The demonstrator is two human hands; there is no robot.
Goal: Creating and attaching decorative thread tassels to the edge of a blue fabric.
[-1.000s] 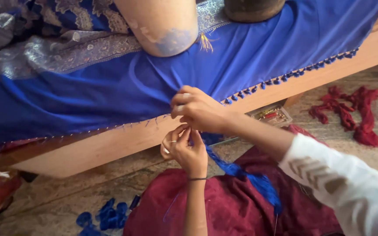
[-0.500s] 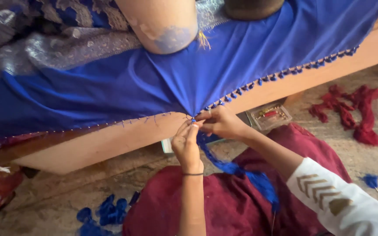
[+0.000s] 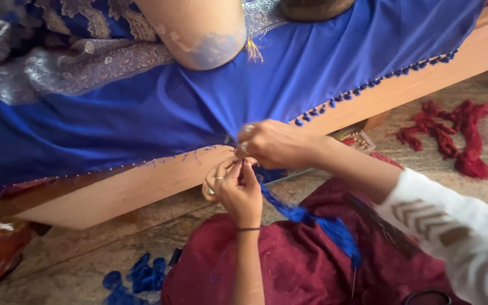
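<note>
- We see 2 bare hands working at the hem of a blue cloth (image 3: 142, 124) that is draped over a wooden bed frame (image 3: 142, 186).
- The right hand (image 3: 275, 144) is clenched on the cloth's edge, pinching it where the fabric gathers into a pulled point; the hem lies directly under its fingers.
- The left hand (image 3: 234, 189) sits just below and touching, fingers pinched together on a blue thread bundle (image 3: 306, 217); whether it also holds a needle we cannot tell.
- The thread's long axis runs from the left grip down and to the right, across a maroon cloth (image 3: 289, 265) on the person's lap.
- The hem itself runs from lower left to upper right along the frame's edge: finished blue tassels (image 3: 368, 85) lie to the right of the hands, loose thread ends to the left. The right hand is nearer the finished run.
- A rounded pale object (image 3: 199, 31) rests on the cloth above.
- On the stone floor (image 3: 74, 265) lie a small box of supplies (image 3: 354, 138) beside the frame, red thread scraps (image 3: 453, 138) well apart at right, and blue scraps (image 3: 139, 274) at lower left.
</note>
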